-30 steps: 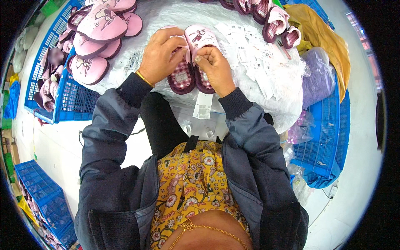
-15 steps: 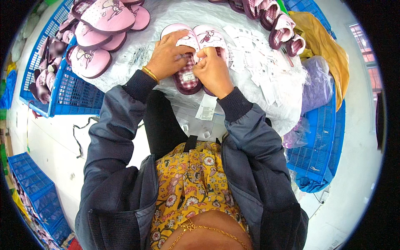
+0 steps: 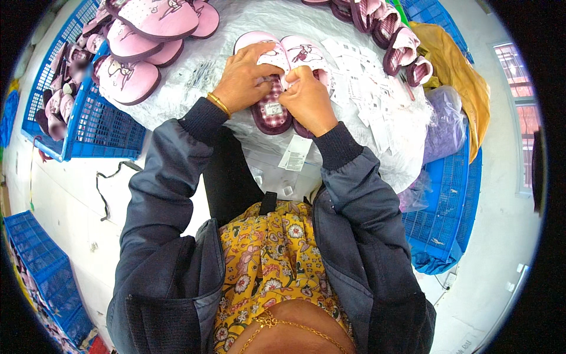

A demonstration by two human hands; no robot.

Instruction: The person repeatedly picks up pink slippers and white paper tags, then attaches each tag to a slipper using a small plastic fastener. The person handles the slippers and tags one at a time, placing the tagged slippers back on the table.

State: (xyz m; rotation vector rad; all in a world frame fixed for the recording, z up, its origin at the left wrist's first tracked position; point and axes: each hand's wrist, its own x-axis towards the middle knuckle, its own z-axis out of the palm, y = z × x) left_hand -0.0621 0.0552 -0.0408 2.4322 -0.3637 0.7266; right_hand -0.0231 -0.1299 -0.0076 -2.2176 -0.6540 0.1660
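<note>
A pair of pink slippers (image 3: 306, 52) with dark maroon edges and checked insoles lies side by side in front of me, toes away. My left hand (image 3: 250, 78) is closed on the left slipper, fingers over its pink upper and thumb at the opening. My right hand (image 3: 308, 99) is pinched at the inner edge between the two uppers. Whatever small thing its fingertips may hold is hidden. Below the heels a white paper tag (image 3: 295, 153) sticks out at the table's near edge.
Pink slippers are stacked on the left (image 3: 131, 79), with more slippers (image 3: 405, 47) lined up at the far right. White paper tags (image 3: 364, 87) are spread over the plastic-covered table (image 3: 200, 94). Blue crates (image 3: 106, 127) flank the table, and an ochre cloth (image 3: 454, 71) drapes the right one.
The view has shifted slightly, so the scene sits a little differently. Both hands keep nearly the same hold on the slippers.
</note>
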